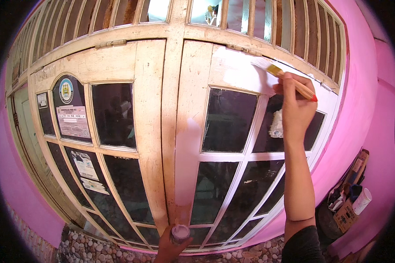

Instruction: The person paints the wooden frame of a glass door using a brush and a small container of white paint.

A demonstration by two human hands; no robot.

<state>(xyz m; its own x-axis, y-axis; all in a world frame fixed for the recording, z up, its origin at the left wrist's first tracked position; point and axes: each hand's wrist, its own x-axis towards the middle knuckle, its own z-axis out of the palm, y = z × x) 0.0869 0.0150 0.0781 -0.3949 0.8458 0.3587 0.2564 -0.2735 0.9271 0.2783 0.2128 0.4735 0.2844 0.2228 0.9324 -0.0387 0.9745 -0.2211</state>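
Observation:
My right hand is raised and closed around the wooden handle of a paintbrush. The brush has a gold ferrule, white-coated bristles and a red handle end. Its bristles meet the top rail of the right window panel, where wet-looking white paint covers much of the old cream surface. Low in the middle, my left hand grips a small cup of white paint. White paint also coats part of the panel's left stile and its thin glazing bars.
The left window panel is worn cream, with stickers and papers on its glass. Slatted vents run above. Pink walls flank the frame. Pebbles lie below. A cardboard box and clutter stand at lower right.

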